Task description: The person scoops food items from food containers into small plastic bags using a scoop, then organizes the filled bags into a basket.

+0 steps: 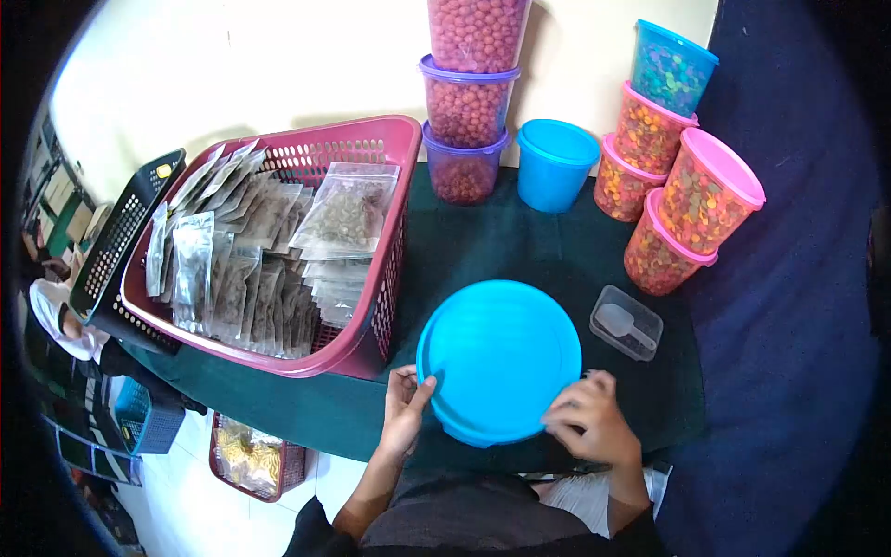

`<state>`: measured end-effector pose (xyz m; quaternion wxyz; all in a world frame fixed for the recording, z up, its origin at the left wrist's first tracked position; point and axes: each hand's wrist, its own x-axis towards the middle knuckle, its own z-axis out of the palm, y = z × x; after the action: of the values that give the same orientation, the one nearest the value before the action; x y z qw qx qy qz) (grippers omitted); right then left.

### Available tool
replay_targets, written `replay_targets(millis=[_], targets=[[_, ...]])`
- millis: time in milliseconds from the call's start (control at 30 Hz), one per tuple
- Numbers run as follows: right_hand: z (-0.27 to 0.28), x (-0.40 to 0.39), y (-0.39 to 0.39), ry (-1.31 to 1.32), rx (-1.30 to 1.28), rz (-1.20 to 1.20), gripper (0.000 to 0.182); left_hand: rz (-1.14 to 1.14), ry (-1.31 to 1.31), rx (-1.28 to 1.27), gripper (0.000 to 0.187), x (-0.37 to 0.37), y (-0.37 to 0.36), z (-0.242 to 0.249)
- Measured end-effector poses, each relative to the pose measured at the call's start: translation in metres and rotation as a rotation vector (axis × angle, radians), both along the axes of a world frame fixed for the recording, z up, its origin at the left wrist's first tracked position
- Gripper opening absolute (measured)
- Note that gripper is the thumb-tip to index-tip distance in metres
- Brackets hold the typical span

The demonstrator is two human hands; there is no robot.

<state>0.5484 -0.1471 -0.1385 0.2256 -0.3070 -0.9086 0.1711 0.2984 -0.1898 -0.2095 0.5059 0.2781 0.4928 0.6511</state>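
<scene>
A round blue tub with a blue lid, seen from above, stands at the front of the green-covered table. My left hand grips its left side, thumb over the lid's edge and fingers down along the side. On the opposite side, my right hand is slightly blurred, its fingers curled and the fingertips right at the lid's lower right rim. Close to the right hand lies a clear shallow container with a white scoop in it.
To the left, a maroon basket holds many filled plastic packets. Behind stand purple-lidded tubs, another blue tub and stacked pink-lidded tubs. A black basket and a person are at far left. A basket sits on the floor.
</scene>
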Motion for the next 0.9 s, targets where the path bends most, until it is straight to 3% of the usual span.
replay_targets(millis=[67, 133, 400, 633, 700, 800, 900], targets=[[-0.004, 0.006, 0.007, 0.043, 0.066, -0.231, 0.008, -0.039, -0.022, -0.049, 0.028, 0.006, -0.004, 0.007], [-0.011, 0.006, 0.015, 0.137, 0.014, -0.294, 0.008, -0.104, -0.086, -0.035, 0.027, 0.014, -0.006, 0.009], [-0.014, 0.011, 0.014, 0.177, -0.028, -0.294, 0.008, -0.297, 0.049, -0.010, 0.027, 0.002, -0.009, 0.005], [-0.002, 0.009, 0.008, 0.255, -0.112, -0.343, 0.010, -0.292, 0.159, -0.091, 0.034, 0.005, -0.007, 0.020], [0.009, 0.007, 0.009, 0.342, -0.058, -0.388, 0.011, 0.001, 1.071, -0.039, 0.044, 0.002, -0.007, 0.027], [0.032, 0.005, 0.017, 0.458, 0.124, -0.442, 0.011, 0.071, 1.149, 0.049, 0.053, 0.000, -0.007, 0.059], [0.052, -0.003, 0.033, 0.721, 0.250, -0.524, 0.005, 0.027, 1.075, 0.312, 0.034, 0.007, 0.018, 0.090]])
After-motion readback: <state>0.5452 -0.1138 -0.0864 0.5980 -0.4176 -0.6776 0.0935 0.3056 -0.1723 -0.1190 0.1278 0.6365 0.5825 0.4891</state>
